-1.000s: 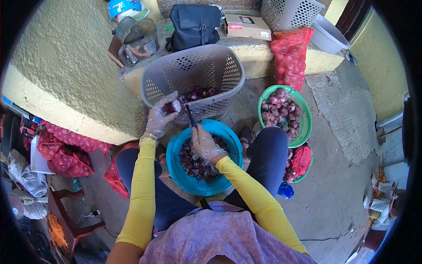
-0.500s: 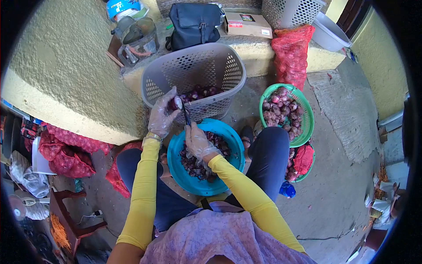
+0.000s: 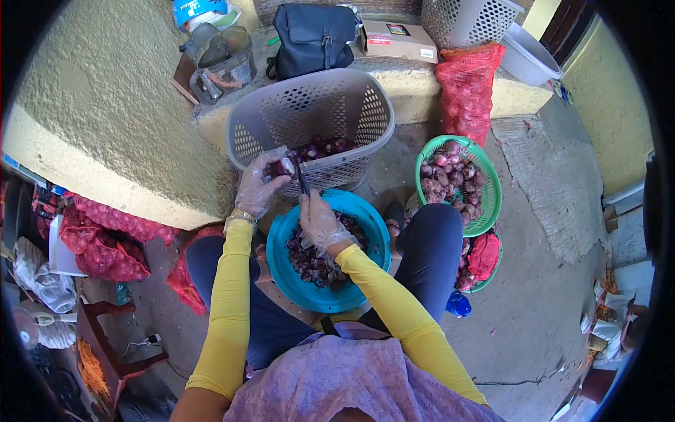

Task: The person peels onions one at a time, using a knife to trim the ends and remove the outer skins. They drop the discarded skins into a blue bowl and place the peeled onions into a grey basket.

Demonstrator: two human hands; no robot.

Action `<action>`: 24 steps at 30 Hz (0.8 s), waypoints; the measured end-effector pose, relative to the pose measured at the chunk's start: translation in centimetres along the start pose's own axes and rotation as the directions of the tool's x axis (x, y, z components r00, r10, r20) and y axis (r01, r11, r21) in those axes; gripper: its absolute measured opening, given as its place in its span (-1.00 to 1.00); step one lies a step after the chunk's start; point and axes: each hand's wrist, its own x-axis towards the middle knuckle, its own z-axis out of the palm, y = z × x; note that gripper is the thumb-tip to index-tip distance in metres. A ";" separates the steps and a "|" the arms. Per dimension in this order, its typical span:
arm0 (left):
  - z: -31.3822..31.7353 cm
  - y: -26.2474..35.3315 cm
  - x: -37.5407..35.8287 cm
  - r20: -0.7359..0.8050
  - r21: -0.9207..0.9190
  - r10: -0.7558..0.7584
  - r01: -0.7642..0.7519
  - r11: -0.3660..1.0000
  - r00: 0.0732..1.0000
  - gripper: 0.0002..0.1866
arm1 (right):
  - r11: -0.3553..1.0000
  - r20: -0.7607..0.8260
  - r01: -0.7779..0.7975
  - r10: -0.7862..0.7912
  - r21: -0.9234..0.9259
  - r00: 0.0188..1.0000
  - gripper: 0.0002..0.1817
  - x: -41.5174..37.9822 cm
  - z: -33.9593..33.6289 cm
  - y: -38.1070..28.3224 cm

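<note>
A purple onion point(image 3: 283, 167) with a pale bared end is up over the near rim, toward the left, of a tall grey basket point(image 3: 337, 174). The left hand point(image 3: 257, 186), in a clear glove with a metal-banded watch point(image 3: 245, 215) at the wrist, has its fingers curled around that onion. Beside its pale end stands the dark blade of a knife point(image 3: 303, 181), tilted upward; whether blade and onion touch is too small to tell. The right hand point(image 3: 320, 224), gloved too, has its fingers closed about the knife's handle, above a blue basin point(image 3: 276, 266) on the floor. Dark skins and trimmings point(image 3: 307, 261) lie in the basin, between the person's knees. More purple onions point(image 3: 325, 149) sit at the bottom of the grey basket. Yellow sleeves point(image 3: 230, 302) cover both forearms.

Off to the right, a green basket point(image 3: 495, 191) carries unpeeled onions point(image 3: 450, 174), and just below it a 2nd green container point(image 3: 486, 283) has red netting point(image 3: 485, 257) on top. A blue object point(image 3: 459, 304) lies near that. Farther out, a full red net sack point(image 3: 467, 95) leans against a ledge point(image 3: 401, 95), which bears a black bag point(image 3: 314, 41) and a cardboard box point(image 3: 398, 45); at far left are more red sacks point(image 3: 105, 246) and a wooden stool point(image 3: 100, 337)
</note>
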 end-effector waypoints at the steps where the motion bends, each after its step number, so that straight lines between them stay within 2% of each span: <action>1: 0.1 0.2 0.0 -0.013 0.034 0.052 -0.051 0.998 0.999 -0.41 | 0.999 -0.019 0.044 -0.044 -0.010 0.999 -0.69 0.1 0.4 0.1; 2: 0.1 0.1 0.1 -0.013 0.034 0.052 -0.051 0.998 0.999 -0.41 | 0.996 -0.037 0.088 -0.089 -0.020 0.995 -0.70 0.2 0.7 0.2; 5: 0.2 -0.5 0.0 0.001 0.018 0.067 -0.067 0.998 0.998 -0.42 | 0.996 -0.032 0.074 -0.075 -0.046 0.997 -0.72 0.2 0.7 -0.1; 7: 0.4 -0.6 -0.1 -0.030 -0.116 0.017 -0.021 0.993 0.999 -0.40 | 0.995 -0.022 0.067 -0.069 -0.078 0.997 -0.72 0.1 0.4 -0.4; 11: 0.5 -0.7 0.0 -0.017 -0.092 0.016 -0.018 0.996 1.000 -0.41 | 0.988 0.011 0.048 -0.047 -0.150 0.999 -0.73 0.4 0.0 -0.9; 13: 0.7 -0.9 -0.1 -0.016 -0.043 0.128 -0.128 0.991 0.992 -0.41 | 0.987 0.029 0.030 -0.026 -0.156 0.999 -0.70 0.7 0.1 -0.7; 14: 0.7 -0.9 -0.1 -0.014 -0.043 0.129 -0.129 0.991 0.992 -0.41 | 0.986 0.046 0.013 -0.006 -0.165 0.999 -0.67 0.8 0.1 -0.6; 17: 0.7 -1.2 0.0 0.003 -0.038 0.084 -0.083 0.996 0.997 -0.39 | 0.963 0.059 -0.009 0.026 -0.271 0.998 -0.68 0.8 0.7 -0.1; 19: 0.7 -1.5 0.1 -0.053 -0.047 0.062 -0.065 0.997 0.997 -0.47 | 0.966 0.060 -0.033 0.050 -0.257 0.997 -0.67 0.5 0.6 -1.0; 23: 0.8 -0.6 0.0 -0.044 -0.098 -0.019 0.015 0.995 0.999 -0.48 | 0.967 0.080 -0.045 0.067 -0.252 0.995 -0.67 0.9 0.7 -1.1; 24: 0.9 -0.2 0.0 -0.054 -0.066 -0.010 0.006 0.998 0.998 -0.41 | 0.966 0.080 -0.045 0.067 -0.253 0.995 -0.67 0.9 0.7 -0.8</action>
